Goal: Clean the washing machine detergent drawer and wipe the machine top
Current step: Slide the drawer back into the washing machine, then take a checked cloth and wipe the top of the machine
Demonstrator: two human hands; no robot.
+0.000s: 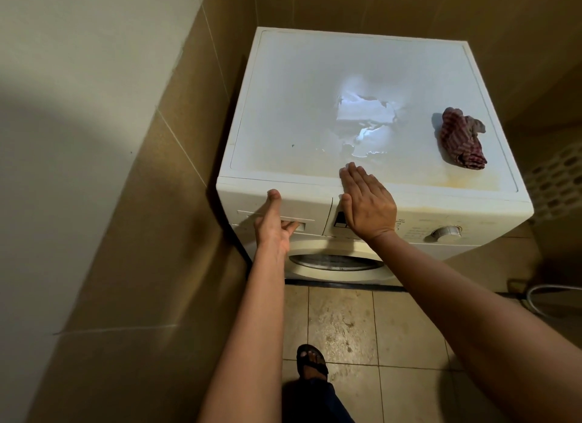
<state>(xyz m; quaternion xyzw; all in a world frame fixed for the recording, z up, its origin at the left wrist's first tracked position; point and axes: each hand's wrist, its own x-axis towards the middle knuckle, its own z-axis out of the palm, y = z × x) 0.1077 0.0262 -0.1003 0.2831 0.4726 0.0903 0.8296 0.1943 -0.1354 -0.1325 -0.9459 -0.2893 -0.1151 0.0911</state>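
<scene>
White front-load washing machine [472, 209] fills ctr of frame, tucked in a tiled corner. Detergent drawer [304, 202] is at upper left of the machine's front and looks flush w/ the panel, not pulled out.

Left grip [273, 226] is on the drawer. Its fingers curl up into the handle recess and the thumb points up, tip against the drawer face near its top edge.

Right grip [367, 203] is flat, fingers straight and together. The palm lies over the control panel just right of the drawer and the fingertips reach onto the front edge of the machine top [283, 107]. It has hold of nothing.

Machine top: a wet patch [365, 123] shines bright at ctr, w/ yellowish staining [447, 180] along the front strip toward the right. A crumpled red-and-white striped cloth [461, 139] lies on the top's right side, well apart from both grips.

Below: a round dial [445, 232] on the panel's right part, and the door [333, 262] under the forearms. Btm ctr, a foot in a dark sandal [311, 359] stands on the stained floor tiles [346, 322]. A perforated white basket [557, 177] shows at the right edge, partly cut off.
</scene>
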